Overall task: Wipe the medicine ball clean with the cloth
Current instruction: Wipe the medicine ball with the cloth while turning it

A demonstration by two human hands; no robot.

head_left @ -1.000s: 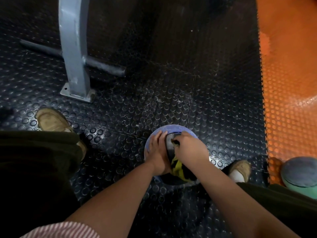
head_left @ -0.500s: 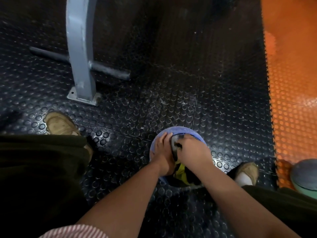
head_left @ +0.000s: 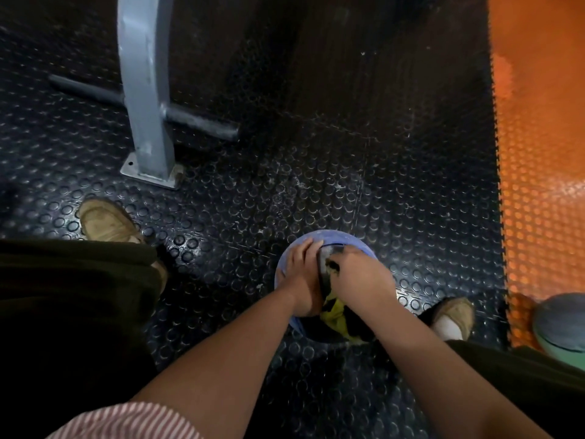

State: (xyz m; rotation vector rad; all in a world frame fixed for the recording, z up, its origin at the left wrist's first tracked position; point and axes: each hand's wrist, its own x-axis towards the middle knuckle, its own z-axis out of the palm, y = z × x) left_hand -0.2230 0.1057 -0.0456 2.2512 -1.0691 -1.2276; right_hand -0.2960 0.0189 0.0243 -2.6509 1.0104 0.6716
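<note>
Down on a black studded floor mat (head_left: 364,137), a person bends over a purple medicine ball (head_left: 335,239) that rests on the mat between their feet, closer to the right shoe (head_left: 456,313) than to the left shoe (head_left: 104,221). The left hand (head_left: 302,280) lies on the ball's left side, fingers straight and close together, flat against the surface. The right hand (head_left: 361,280) sits on top of the ball with its fingers curled round a yellow-and-dark cloth (head_left: 334,312), whose loose end hangs down the near side between the two wrists. A grey metal post (head_left: 145,90) stands on a base plate at far left, with a dark bar (head_left: 202,122) running behind it. Orange flooring (head_left: 538,153) borders the mat at right, where a second ball (head_left: 560,324), grey over green, sits well apart from the hands. A striped sleeve (head_left: 126,421) shows at the bottom edge.
</note>
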